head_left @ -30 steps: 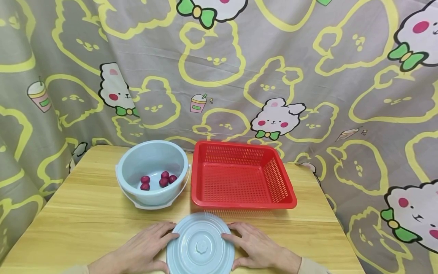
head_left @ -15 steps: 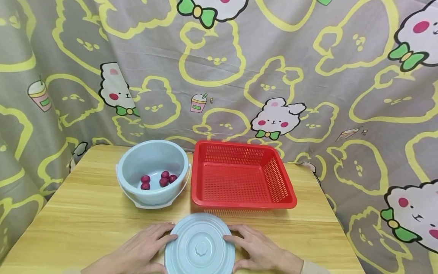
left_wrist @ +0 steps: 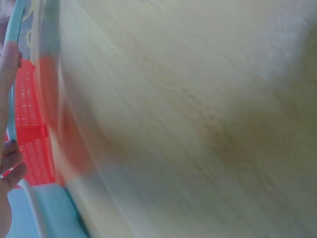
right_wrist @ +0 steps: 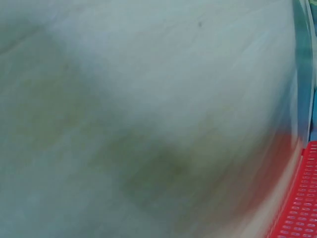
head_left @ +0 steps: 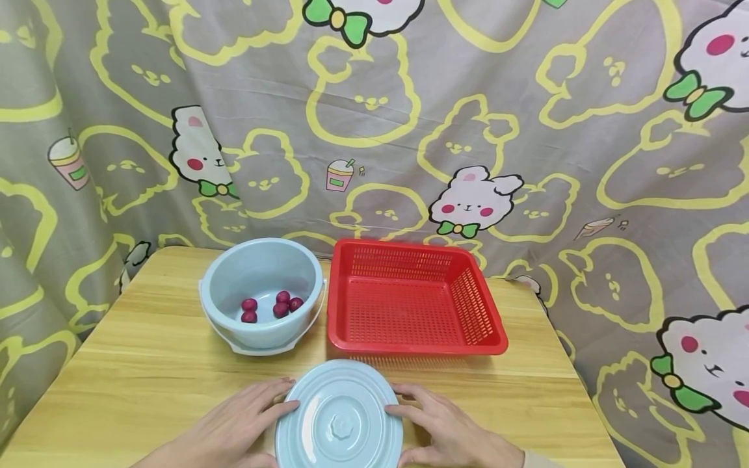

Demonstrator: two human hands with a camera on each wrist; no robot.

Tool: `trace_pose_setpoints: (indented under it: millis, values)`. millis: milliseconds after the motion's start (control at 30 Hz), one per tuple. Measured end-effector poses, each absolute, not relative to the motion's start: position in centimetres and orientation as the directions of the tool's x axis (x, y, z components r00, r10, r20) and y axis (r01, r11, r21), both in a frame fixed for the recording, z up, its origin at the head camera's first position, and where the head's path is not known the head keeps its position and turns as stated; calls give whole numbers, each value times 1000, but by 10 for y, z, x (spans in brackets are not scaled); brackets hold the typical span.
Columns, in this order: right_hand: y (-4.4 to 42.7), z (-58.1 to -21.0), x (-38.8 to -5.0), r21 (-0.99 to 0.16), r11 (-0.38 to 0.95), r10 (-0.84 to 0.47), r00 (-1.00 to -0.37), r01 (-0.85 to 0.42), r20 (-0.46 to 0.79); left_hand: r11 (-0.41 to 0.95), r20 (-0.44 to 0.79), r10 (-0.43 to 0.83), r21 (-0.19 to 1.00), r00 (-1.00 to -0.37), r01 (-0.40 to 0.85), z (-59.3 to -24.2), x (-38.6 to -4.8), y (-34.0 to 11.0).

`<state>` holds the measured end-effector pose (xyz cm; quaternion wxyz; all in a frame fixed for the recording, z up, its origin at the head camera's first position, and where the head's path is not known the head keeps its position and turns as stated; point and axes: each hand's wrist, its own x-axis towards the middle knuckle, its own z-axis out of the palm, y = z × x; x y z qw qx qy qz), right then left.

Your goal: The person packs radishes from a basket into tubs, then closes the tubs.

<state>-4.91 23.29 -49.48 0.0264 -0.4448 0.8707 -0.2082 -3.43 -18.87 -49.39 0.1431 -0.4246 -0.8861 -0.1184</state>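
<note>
A round pale blue lid [head_left: 339, 426] with a scalloped knob is at the table's front, cut off by the lower frame edge. My left hand [head_left: 236, 426] grips its left rim, thumb and fingers on either side. On the opposite rim my right hand [head_left: 445, 429] holds it the same way. In the left wrist view, the lid [left_wrist: 15, 22] shows edge-on between fingers, apart from the table. A pale blue bucket [head_left: 260, 273] stands behind and left of it. Several dark red plums [head_left: 281, 310] or similar round fruits lie on its bottom. The right wrist view does not show the hand.
A red perforated plastic basket [head_left: 404, 318] stands right of the bucket, its inside bare. Both rest toward the back of the wooden table [head_left: 134, 364]. A patterned curtain [head_left: 374, 130] hangs right behind the table. The bucket's white handle [head_left: 263, 353] hangs down in front.
The lid looks slightly larger and has shifted a little up and left in the head view, both hands staying on its rim. My left hand has moved slightly left. Bucket and basket stay put.
</note>
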Motion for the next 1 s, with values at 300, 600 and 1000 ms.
trace_pose_setpoints:
  millis: [300,600,1000]
  values:
    - [233,-480,-42,-519,539,-754,-655,-663,54,603,407,727,6,-553,798,-484,-30,-190]
    - [234,-466,-44,-379,466,-780,-574,-799,250,546,520,731,-60,-441,836,-472,-34,-191]
    - [222,-457,-71,-164,218,-754,-273,-962,598,508,562,709,11,-426,861,-449,-41,-197]
